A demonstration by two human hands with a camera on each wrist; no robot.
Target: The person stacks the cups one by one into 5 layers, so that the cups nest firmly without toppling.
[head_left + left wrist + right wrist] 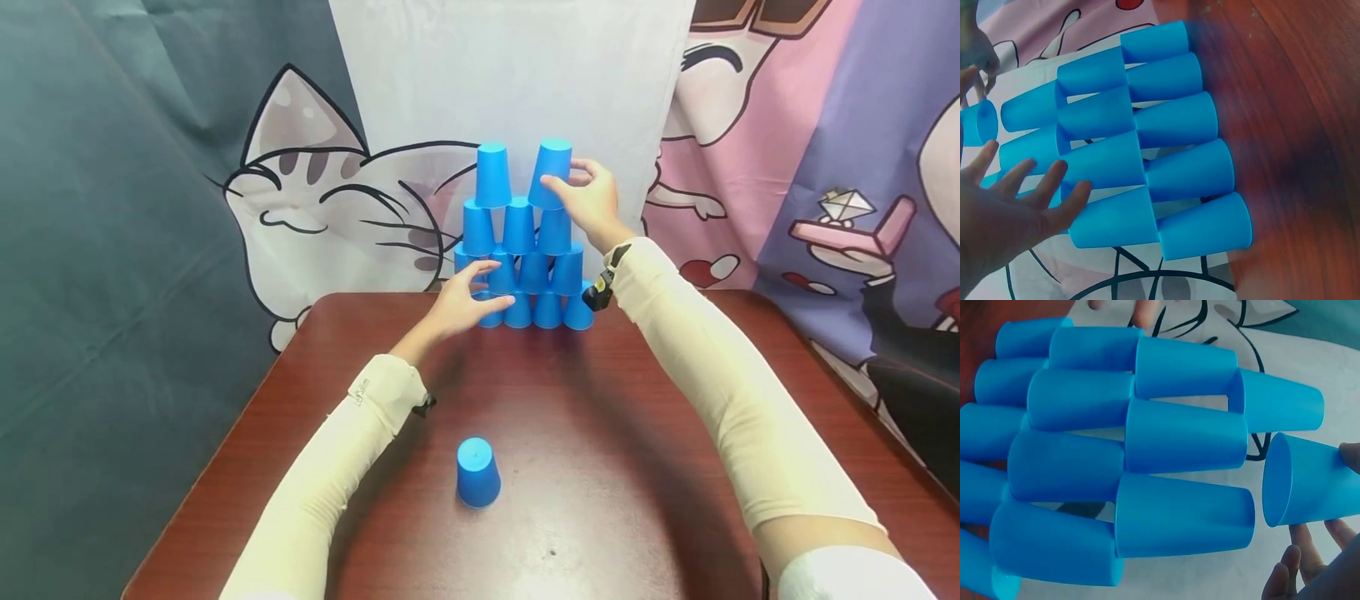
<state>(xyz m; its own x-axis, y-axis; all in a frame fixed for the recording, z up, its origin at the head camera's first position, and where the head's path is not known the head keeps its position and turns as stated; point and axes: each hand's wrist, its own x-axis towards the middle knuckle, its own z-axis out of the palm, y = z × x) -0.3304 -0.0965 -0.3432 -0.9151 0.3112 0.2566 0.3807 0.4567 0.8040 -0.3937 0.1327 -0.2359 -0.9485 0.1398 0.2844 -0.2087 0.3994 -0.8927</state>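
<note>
Upside-down blue plastic cups (534, 273) stand in a stepped stack of rows at the table's far edge. My right hand (592, 196) pinches one blue cup (553, 167), mouth down, at the stack's upper right. In the right wrist view a small gap shows between the rim of that held cup (1310, 481) and the row under it. Left of it, another cup (492, 177) sits on the same level. My left hand (461, 304) is spread at the lower left of the stack, holding nothing; whether its fingers touch the cups I cannot tell.
A single blue cup (478, 475) stands upside down on the near part of the brown table (555, 400). Behind the stack hangs a printed cloth (585, 75) with cartoon figures, close to the table's back edge.
</note>
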